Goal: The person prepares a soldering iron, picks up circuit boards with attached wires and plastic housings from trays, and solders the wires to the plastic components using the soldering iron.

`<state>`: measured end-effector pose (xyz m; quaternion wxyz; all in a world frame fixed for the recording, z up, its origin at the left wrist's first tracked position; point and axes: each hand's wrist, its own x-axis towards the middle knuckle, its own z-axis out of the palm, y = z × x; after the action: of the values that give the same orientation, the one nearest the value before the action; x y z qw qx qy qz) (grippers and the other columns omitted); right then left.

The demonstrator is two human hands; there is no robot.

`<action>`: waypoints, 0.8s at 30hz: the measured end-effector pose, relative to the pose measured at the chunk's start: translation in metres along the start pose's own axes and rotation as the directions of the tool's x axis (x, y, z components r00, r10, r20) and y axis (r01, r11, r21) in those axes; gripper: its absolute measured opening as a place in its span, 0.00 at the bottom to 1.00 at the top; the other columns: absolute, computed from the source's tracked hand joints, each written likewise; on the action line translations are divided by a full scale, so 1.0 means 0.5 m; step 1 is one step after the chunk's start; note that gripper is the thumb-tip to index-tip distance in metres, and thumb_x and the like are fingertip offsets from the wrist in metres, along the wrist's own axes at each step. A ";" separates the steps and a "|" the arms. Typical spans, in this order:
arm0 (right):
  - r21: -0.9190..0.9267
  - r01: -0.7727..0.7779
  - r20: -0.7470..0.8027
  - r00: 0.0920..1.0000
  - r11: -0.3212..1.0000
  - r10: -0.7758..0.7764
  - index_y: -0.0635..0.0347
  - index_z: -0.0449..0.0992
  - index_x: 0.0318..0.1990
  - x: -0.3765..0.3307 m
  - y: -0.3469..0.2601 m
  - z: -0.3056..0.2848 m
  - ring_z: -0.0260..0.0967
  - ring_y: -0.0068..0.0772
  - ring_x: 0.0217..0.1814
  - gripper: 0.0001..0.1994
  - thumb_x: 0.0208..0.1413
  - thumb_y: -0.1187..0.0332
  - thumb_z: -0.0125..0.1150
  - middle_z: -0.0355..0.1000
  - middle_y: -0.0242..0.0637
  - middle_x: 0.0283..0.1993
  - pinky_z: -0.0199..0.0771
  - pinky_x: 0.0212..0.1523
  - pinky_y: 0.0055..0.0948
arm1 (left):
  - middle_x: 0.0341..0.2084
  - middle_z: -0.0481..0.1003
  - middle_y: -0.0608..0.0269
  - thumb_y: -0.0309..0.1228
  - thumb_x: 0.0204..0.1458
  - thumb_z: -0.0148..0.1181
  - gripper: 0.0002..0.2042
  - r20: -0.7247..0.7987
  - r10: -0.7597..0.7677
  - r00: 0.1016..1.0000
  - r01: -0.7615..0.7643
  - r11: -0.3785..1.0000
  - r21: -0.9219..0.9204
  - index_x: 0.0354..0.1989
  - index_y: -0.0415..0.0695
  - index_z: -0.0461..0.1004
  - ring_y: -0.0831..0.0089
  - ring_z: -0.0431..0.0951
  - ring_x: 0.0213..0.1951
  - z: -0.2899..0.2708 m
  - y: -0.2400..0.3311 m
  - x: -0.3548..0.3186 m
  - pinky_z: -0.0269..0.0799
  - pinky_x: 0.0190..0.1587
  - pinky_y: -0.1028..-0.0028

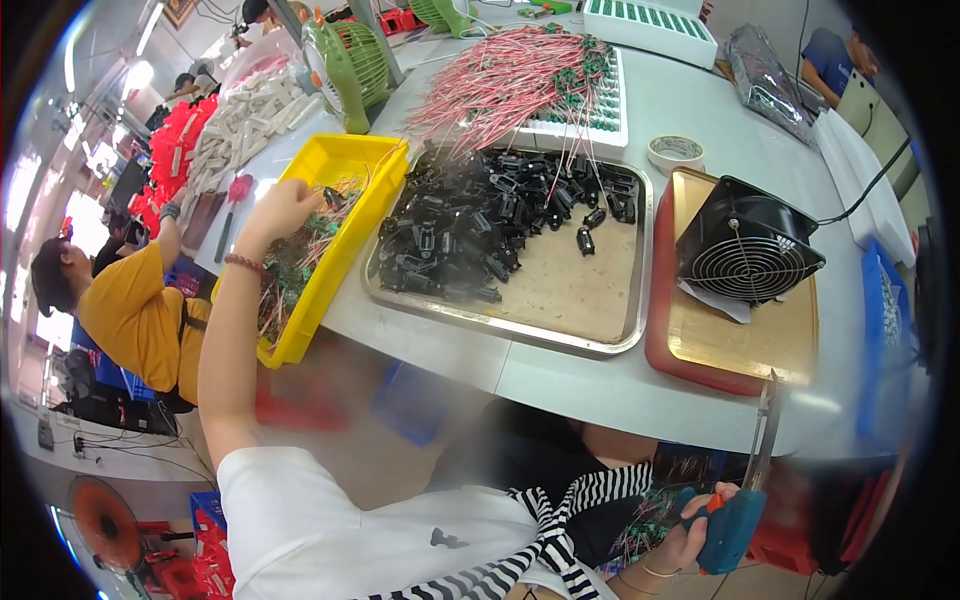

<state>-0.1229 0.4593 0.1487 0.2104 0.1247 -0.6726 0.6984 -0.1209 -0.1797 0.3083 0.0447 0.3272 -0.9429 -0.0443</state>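
My left hand (283, 212) is over the yellow tray (383, 190), its fingers closed on a small black plastic part (333, 197). Beneath it the tray holds green circuit boards (287, 268) with thin wires. At the lower right, my right hand (682, 535) grips a teal pistol-shaped soldering gun (732, 530) with an orange trigger. Its long metal tip (769, 410) points upward past the table's front edge. Between my hands, a metal tray (590, 310) holds a heap of black plastic parts (450, 225) like the one in my left hand.
A black fan (750, 245) stands on a red-sided box (665, 300). Behind the metal tray lie red-and-white wires (500, 85) with green boards on a white foam tray (612, 120). Nearby are a tape roll (676, 152) and a green fan (345, 75). A co-worker in yellow (140, 300) is at the left.
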 end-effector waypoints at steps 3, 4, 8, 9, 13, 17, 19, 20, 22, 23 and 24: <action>-0.008 -0.007 -0.016 1.000 1.000 0.007 0.73 0.69 0.55 0.000 0.002 -0.002 0.58 0.22 0.25 0.26 0.49 0.66 0.55 0.66 0.46 0.52 0.56 0.26 0.23 | 0.22 0.77 0.50 0.43 0.53 0.59 0.18 -0.087 0.013 0.996 -0.018 0.998 -0.056 0.31 0.36 0.75 0.60 0.80 0.29 -0.008 -0.011 0.056 0.72 0.34 0.62; -0.006 -0.006 -0.015 1.000 1.000 0.006 0.73 0.69 0.55 0.001 0.002 -0.002 0.58 0.22 0.25 0.26 0.49 0.66 0.55 0.66 0.46 0.52 0.56 0.26 0.23 | 0.22 0.77 0.52 0.43 0.56 0.58 0.18 -0.162 0.039 0.986 -0.050 0.997 -0.064 0.31 0.36 0.75 0.64 0.80 0.27 -0.005 -0.021 0.079 0.73 0.32 0.64; -0.005 0.011 -0.012 1.000 1.000 -0.011 0.72 0.69 0.55 0.002 -0.001 0.006 0.57 0.22 0.24 0.26 0.49 0.65 0.56 0.66 0.45 0.51 0.56 0.27 0.23 | 0.20 0.74 0.64 0.42 0.58 0.59 0.16 -0.360 -0.074 0.930 -0.079 0.916 -0.392 0.32 0.39 0.72 0.78 0.72 0.18 -0.004 -0.012 0.130 0.67 0.23 0.76; 0.003 0.014 -0.010 1.000 1.000 -0.014 0.72 0.69 0.55 0.003 -0.002 0.007 0.57 0.22 0.24 0.26 0.49 0.64 0.56 0.66 0.45 0.51 0.56 0.27 0.23 | 0.20 0.74 0.64 0.42 0.58 0.59 0.16 -0.362 -0.075 0.929 -0.078 0.917 -0.392 0.32 0.39 0.72 0.78 0.72 0.18 0.001 -0.023 0.139 0.67 0.23 0.76; -0.016 0.019 0.003 1.000 1.000 -0.019 0.72 0.69 0.56 0.001 0.000 0.004 0.57 0.22 0.24 0.27 0.50 0.64 0.56 0.66 0.45 0.51 0.57 0.27 0.23 | 0.21 0.78 0.54 0.43 0.53 0.64 0.18 -0.247 -0.144 0.958 -0.023 0.822 -0.569 0.35 0.38 0.74 0.70 0.76 0.18 0.070 -0.053 0.143 0.72 0.26 0.71; 0.002 -0.020 0.021 1.000 1.000 0.020 0.73 0.68 0.57 -0.002 0.011 -0.003 0.58 0.22 0.25 0.27 0.51 0.63 0.55 0.66 0.45 0.51 0.58 0.28 0.23 | 0.27 0.78 0.54 0.46 0.47 0.67 0.20 -0.059 -0.089 0.994 0.084 0.992 -0.090 0.35 0.42 0.74 0.63 0.79 0.28 0.092 -0.017 0.059 0.72 0.33 0.64; -0.001 -0.019 0.024 1.000 1.000 0.019 0.74 0.68 0.57 0.002 0.005 0.002 0.58 0.22 0.26 0.27 0.51 0.63 0.55 0.66 0.45 0.50 0.58 0.29 0.23 | 0.29 0.78 0.55 0.47 0.45 0.68 0.20 -0.087 -0.051 0.995 0.057 0.996 0.068 0.35 0.43 0.74 0.61 0.79 0.33 0.076 0.019 0.031 0.72 0.37 0.61; -0.030 0.003 0.023 1.000 1.000 -0.002 0.73 0.67 0.57 0.005 -0.003 0.006 0.58 0.22 0.26 0.28 0.51 0.63 0.55 0.65 0.46 0.50 0.59 0.29 0.23 | 0.30 0.78 0.55 0.47 0.44 0.68 0.19 -0.128 -0.040 0.991 0.067 0.975 0.211 0.34 0.43 0.74 0.60 0.78 0.36 0.066 0.046 0.019 0.70 0.40 0.61; -0.059 0.026 0.020 0.999 0.998 -0.025 0.73 0.67 0.57 0.011 -0.013 0.021 0.58 0.23 0.27 0.28 0.51 0.63 0.55 0.65 0.46 0.51 0.59 0.30 0.23 | 0.30 0.77 0.56 0.46 0.44 0.68 0.19 -0.169 -0.020 0.985 0.079 0.934 0.349 0.34 0.44 0.74 0.60 0.77 0.39 0.051 0.067 0.007 0.69 0.43 0.60; -0.028 -0.002 0.005 1.000 1.000 0.002 0.73 0.67 0.57 0.009 -0.021 0.029 0.59 0.23 0.27 0.28 0.51 0.62 0.56 0.65 0.46 0.51 0.59 0.30 0.24 | 0.30 0.77 0.57 0.44 0.45 0.67 0.17 -0.284 0.082 0.955 0.031 0.928 0.372 0.32 0.44 0.74 0.59 0.76 0.38 0.047 0.078 0.004 0.68 0.43 0.59; 0.003 -0.028 -0.011 1.000 1.000 0.028 0.73 0.67 0.56 0.008 -0.029 0.038 0.59 0.23 0.27 0.28 0.52 0.60 0.57 0.64 0.46 0.51 0.59 0.30 0.24 | 0.29 0.77 0.58 0.42 0.45 0.66 0.14 -0.392 0.183 0.902 -0.014 0.918 0.397 0.31 0.44 0.74 0.59 0.76 0.37 0.040 0.092 -0.001 0.67 0.43 0.59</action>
<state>-0.1218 0.4410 0.1645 0.2040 0.1116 -0.6720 0.7031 -0.1511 -0.1422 0.2938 0.1841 0.2821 -0.9165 0.2156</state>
